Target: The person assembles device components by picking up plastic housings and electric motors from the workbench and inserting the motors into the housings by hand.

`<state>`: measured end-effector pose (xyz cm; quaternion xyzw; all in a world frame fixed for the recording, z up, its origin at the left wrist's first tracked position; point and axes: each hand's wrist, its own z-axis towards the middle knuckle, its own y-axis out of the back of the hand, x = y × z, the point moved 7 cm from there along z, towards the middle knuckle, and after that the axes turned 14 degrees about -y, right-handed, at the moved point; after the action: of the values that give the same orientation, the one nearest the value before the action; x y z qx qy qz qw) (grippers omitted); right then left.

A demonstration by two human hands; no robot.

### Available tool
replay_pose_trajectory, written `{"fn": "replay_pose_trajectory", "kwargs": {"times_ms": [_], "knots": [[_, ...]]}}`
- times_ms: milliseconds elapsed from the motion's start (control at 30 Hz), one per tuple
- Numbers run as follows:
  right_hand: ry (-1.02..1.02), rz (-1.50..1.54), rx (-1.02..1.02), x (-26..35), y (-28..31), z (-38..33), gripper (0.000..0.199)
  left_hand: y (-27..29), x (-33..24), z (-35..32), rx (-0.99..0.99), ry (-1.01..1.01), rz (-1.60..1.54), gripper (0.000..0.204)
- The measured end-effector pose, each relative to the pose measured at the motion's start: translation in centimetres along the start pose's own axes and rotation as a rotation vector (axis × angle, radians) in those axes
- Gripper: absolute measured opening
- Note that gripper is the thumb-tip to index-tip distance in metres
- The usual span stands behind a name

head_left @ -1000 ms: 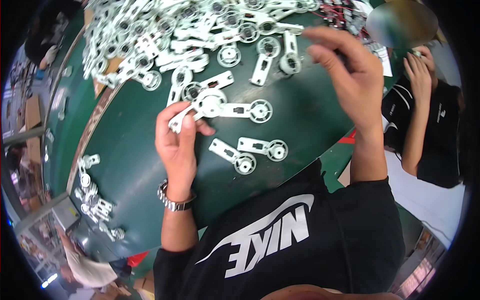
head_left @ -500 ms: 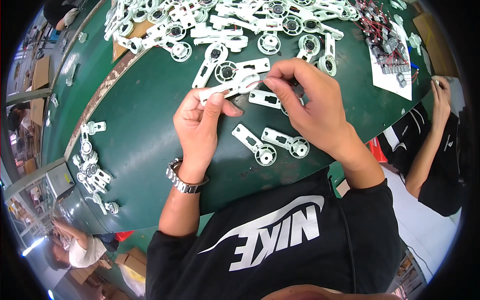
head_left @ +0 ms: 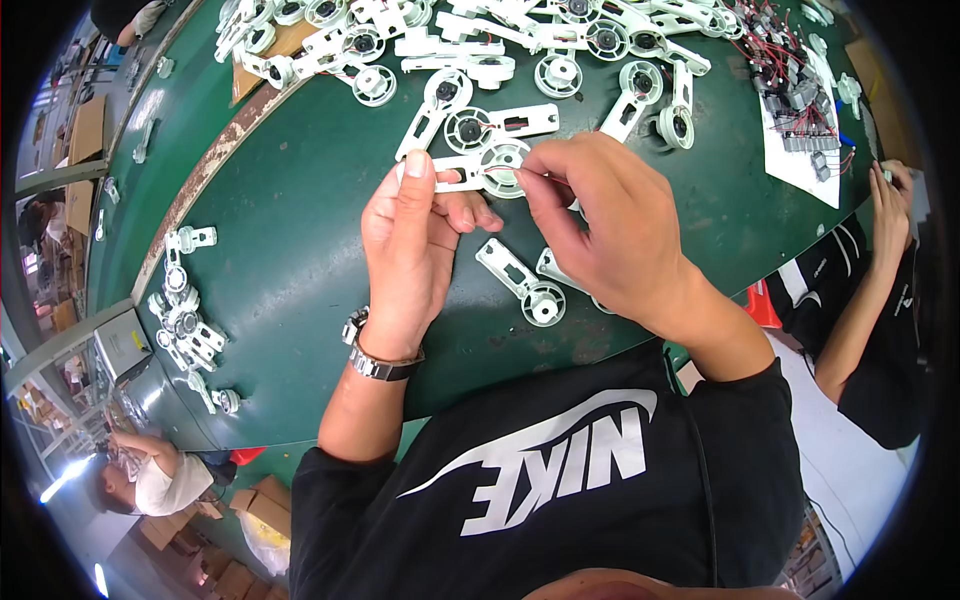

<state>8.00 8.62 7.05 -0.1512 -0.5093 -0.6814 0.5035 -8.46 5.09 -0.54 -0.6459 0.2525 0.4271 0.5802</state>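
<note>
My left hand (head_left: 408, 250) grips the slotted arm of a white plastic fan housing (head_left: 503, 160), thumb on top and fingers beneath. The housing's round spoked end points right, toward my right hand (head_left: 618, 228). My right fingertips are pinched at the ring's edge on a thin red wire (head_left: 528, 172). Just below my hands, a white housing (head_left: 512, 272) lies on the table, and another beside it is partly hidden by my right hand. Past the held piece lies a housing with a black motor (head_left: 470, 130).
A heap of white housings (head_left: 480, 70) spreads along the far side of the green table (head_left: 330, 290). Small motors with red wires (head_left: 800, 110) lie on white paper at the far right. More white parts (head_left: 185, 322) sit at left. A co-worker's hand (head_left: 888, 190) is at right.
The held housing has turned so that its spoked ring faces up more. My right hand has come slightly lower and nearer the ring. The whole view has shifted a little.
</note>
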Motion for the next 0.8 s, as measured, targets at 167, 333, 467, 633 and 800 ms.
{"fn": "replay_pose_trajectory", "kwargs": {"times_ms": [167, 333, 467, 633, 800], "knots": [[0.013, -0.011, -0.003, -0.07, -0.11, -0.08, 0.024, 0.09, -0.01, -0.08, 0.007, 0.006, -0.014, 0.038], [-0.018, 0.054, 0.028, 0.02, -0.39, -0.37, 0.021, 0.26, 0.13, 0.05, -0.01, 0.005, -0.027, 0.037], [-0.286, 0.103, 0.164, -0.43, -0.46, -0.03, 0.014, -0.03, 0.01, -0.06, 0.017, -0.028, 0.033, 0.037], [-0.325, 0.094, 0.216, -0.58, -0.9, -0.03, 0.01, -0.09, 0.1, -0.07, 0.012, -0.027, 0.033, 0.037], [-0.216, -0.103, 0.12, 0.05, -0.54, 0.37, 0.012, 0.0, 0.12, 0.0, 0.022, -0.036, 0.051, 0.037]]}}
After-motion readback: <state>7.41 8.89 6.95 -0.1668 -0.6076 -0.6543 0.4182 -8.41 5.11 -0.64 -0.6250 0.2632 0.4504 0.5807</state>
